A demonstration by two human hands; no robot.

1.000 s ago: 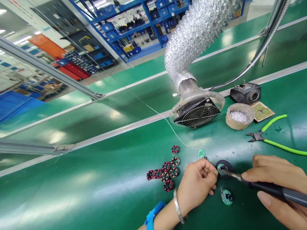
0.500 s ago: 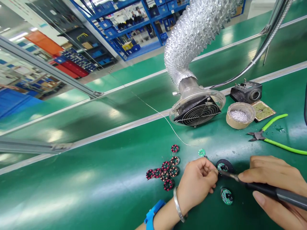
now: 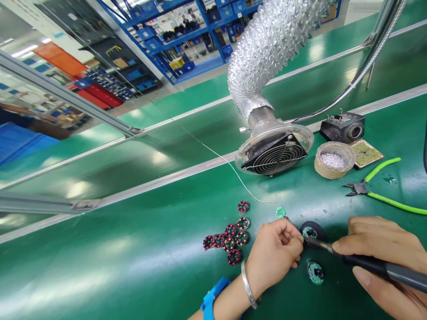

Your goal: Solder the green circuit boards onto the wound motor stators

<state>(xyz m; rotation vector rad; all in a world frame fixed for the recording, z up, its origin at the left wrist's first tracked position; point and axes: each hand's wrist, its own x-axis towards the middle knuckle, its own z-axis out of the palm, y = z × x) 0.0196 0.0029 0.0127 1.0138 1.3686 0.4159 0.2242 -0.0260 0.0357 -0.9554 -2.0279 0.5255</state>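
Observation:
My right hand point(image 3: 383, 262) grips a soldering iron point(image 3: 363, 261) like a pen. Its tip touches or hovers just over a small green circuit board point(image 3: 309, 232) that sits in a round black holder point(image 3: 320, 230). Close against the left side of that board, my left hand point(image 3: 278, 251) is closed in a pinch; whatever is between the fingertips is too small to make out. A second round circuit board point(image 3: 315, 273) lies nearer to me, below the holder. Beyond my left fingers rests another small green board point(image 3: 280, 212), partly covered by the hand.
Several small motor stators point(image 3: 230, 230) with red or copper windings lie left of my left hand. A fume extractor hood point(image 3: 275, 153) hangs ahead, with thin solder wire point(image 3: 238, 178) near it. To the right are a tub of metal bits point(image 3: 334, 161), a sponge point(image 3: 367, 153) and green-handled cutters point(image 3: 360, 188).
Both hands, the soldering iron and the board stay practically in place. At the far left background, a dark shape has appeared behind the blue bin.

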